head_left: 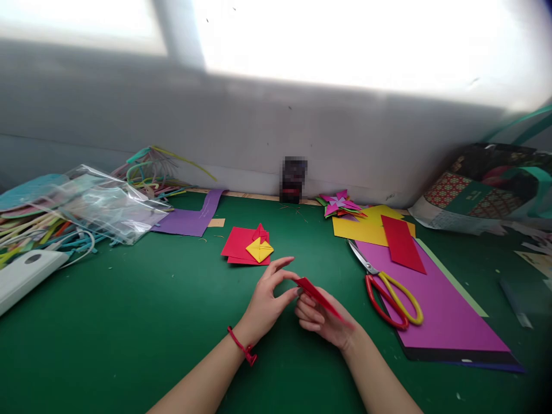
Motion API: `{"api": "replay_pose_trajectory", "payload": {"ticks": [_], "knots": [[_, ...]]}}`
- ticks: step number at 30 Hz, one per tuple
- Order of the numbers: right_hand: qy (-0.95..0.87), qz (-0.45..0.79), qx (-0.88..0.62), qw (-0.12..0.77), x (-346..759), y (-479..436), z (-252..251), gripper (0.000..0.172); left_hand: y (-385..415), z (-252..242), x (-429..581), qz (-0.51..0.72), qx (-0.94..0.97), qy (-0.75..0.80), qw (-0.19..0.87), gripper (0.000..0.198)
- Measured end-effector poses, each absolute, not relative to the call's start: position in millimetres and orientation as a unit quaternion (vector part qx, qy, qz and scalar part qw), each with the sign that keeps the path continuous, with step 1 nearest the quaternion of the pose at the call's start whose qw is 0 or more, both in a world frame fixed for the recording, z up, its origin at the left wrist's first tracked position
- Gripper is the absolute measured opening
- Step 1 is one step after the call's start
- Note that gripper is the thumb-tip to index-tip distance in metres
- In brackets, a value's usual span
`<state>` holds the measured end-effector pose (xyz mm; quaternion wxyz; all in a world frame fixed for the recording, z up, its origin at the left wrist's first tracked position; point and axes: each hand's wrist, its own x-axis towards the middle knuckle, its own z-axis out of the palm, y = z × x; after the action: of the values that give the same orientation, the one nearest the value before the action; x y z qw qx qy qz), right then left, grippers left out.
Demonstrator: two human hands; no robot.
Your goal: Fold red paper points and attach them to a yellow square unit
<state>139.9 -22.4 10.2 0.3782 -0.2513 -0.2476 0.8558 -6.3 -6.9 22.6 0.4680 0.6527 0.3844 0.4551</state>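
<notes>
A piece of red paper (321, 300) is held up between my two hands above the green table, seen nearly edge-on. My left hand (276, 290), with a red cord bracelet at the wrist, pinches its upper left corner between thumb and fingertips. Fingers curled, my right hand (323, 316) grips the paper from below and behind; part of that grip is hidden. Just beyond lie red paper squares (237, 244) with a folded yellow paper piece (259, 250) and a small folded red paper piece (260, 232) on top.
At right, scissors (388, 293) with red and yellow handles lie on purple paper sheets (444, 310). Behind them are a red strip (403, 244), yellow paper (353, 229) and folded paper stars (340, 203). Plastic bags (116, 201) and a white device (32, 276) sit at left.
</notes>
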Motion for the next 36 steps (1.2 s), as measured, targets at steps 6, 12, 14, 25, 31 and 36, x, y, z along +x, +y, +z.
{"api": "replay_pose_trajectory", "payload": {"ticks": [6,12,14,25,31,36], "knots": [[-0.317,0.729,-0.356,0.491,133,-19,12,0.014,-1,16,-7,0.465,0.571,0.451,0.505,0.015],[-0.351,0.645,-0.424,0.53,127,-17,9,0.023,-2,19,-7,0.428,0.576,0.426,0.551,0.018],[-0.36,0.632,-0.439,0.527,129,-15,6,0.027,-1,22,-8,0.397,0.584,0.393,0.59,0.019],[-0.566,0.623,-0.417,0.343,138,-24,27,0.027,6,24,-17,0.308,0.562,0.352,0.682,0.026],[-0.539,0.618,-0.432,0.376,135,-24,24,0.024,8,23,-17,0.344,0.561,0.367,0.657,0.025],[-0.503,0.594,-0.455,0.433,137,-20,18,0.017,10,17,-14,0.408,0.519,0.396,0.638,0.027]]}}
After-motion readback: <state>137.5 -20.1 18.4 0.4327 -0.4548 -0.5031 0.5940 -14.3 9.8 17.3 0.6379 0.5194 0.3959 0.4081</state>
